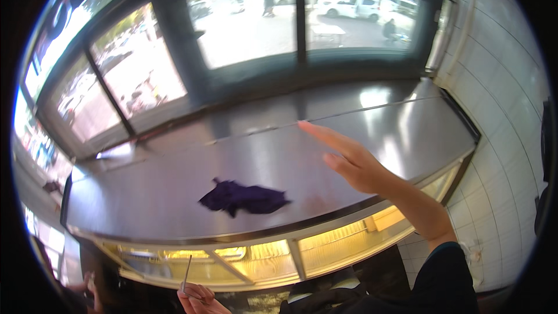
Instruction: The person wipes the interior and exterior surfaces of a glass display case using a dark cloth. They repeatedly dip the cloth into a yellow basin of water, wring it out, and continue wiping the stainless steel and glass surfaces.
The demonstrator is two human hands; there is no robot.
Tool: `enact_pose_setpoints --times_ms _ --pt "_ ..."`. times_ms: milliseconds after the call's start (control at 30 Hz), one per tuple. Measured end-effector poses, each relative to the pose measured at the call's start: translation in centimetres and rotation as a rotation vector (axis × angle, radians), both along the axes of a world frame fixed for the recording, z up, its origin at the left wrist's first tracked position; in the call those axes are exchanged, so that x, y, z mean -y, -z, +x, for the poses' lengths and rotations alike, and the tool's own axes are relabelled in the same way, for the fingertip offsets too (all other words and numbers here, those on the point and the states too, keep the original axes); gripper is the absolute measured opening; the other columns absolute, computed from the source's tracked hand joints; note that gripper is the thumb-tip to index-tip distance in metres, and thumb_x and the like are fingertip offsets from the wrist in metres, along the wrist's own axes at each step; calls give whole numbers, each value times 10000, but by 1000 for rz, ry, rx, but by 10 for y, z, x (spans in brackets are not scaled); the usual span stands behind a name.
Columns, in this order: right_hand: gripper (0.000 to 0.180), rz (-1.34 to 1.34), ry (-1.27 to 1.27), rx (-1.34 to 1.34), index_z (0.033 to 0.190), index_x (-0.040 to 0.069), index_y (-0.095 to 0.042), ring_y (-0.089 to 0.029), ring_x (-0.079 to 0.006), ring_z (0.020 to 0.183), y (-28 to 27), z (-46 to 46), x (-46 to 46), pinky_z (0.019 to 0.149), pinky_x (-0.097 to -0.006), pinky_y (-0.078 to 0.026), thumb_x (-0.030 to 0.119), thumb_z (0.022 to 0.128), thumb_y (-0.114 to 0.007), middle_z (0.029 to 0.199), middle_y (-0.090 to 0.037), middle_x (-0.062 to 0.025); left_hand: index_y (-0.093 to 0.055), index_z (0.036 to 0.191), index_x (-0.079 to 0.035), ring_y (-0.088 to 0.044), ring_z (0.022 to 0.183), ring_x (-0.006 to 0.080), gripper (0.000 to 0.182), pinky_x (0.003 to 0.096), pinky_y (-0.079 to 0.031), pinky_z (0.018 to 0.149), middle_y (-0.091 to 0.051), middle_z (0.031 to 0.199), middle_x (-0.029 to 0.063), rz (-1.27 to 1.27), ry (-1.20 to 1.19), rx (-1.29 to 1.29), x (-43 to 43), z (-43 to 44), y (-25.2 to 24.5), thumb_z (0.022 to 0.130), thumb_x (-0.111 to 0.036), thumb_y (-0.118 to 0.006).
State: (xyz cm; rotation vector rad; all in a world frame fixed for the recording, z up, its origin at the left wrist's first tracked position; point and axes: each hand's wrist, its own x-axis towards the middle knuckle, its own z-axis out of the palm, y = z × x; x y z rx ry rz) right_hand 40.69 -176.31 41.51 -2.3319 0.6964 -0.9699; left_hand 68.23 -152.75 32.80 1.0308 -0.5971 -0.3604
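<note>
A crumpled dark purple cloth (244, 198) lies on the stainless steel top (144, 196) of a lit display cabinet. My right hand (353, 161) is stretched out over the steel top, right of the cloth, with thumb and fingers apart and nothing held. My left hand (198, 298) is low in the view, in front of the cabinet, with its fingers closed on a thin metal utensil (187, 270) that points upward. The utensil's lower part is partly hidden by the fingers, so its kind cannot be told.
Framed windows (244, 26) stand behind the steel top, with parked cars outside. A white tiled wall (488, 96) rises at the right. Sliding glass panels (261, 261) front the lit cabinet. Another person's hand (89, 288) shows at the lower left.
</note>
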Motion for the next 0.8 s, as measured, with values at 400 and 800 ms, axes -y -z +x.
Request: enact_pose_setpoints --times_ms 400,800 --pt "490 -426 343 -280 1272 83 -539 -612 -170 845 29 -211 -174 712 -256 -523 85 785 -586 1069 -573 -77 -542 876 -11 -461 587 165 33 285 -363 513 -500 753 83 84 939 833 74 -291 -32 870 14 -521" --pt "236 -309 502 -182 1056 20 -593 -632 -229 822 13 -396 -144 627 -315 -525 40 823 -562 951 -601 -91 -559 1038 -24 -500 595 185 241 305 -414 556 -561 957 129 194 1029 883 80 -430 -38 803 -10 -605"
